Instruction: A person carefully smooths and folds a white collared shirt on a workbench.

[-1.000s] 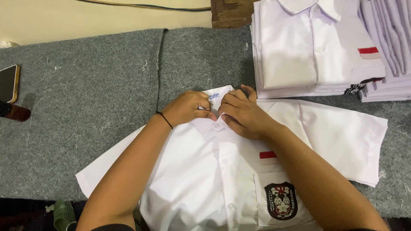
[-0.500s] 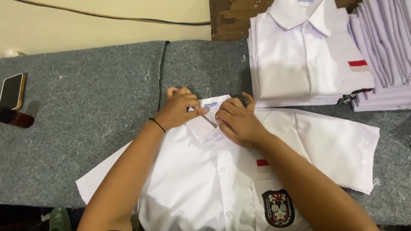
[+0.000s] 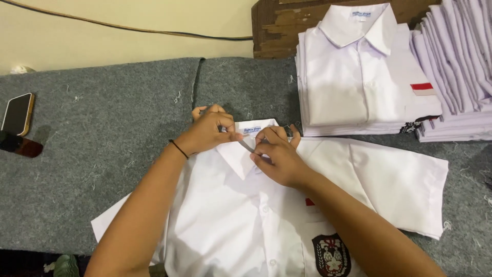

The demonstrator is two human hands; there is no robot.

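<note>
Centrally, left hand (image 3: 207,131) and right hand (image 3: 277,159) each pinch the collar (image 3: 241,154) of a white shirt (image 3: 246,225) on the table (image 3: 102,169). Folded shirts (image 3: 359,77) are stacked upper right; a phone (image 3: 18,114) lies at far left.

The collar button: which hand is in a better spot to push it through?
Probably the right hand: its fingertips pinch the placket right at the collar opening, while the left hand grips the collar's left side, steadying it.

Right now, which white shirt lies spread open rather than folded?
The white shirt under both hands at its collar, sleeves spread flat; the others sit folded in stacks.
</note>
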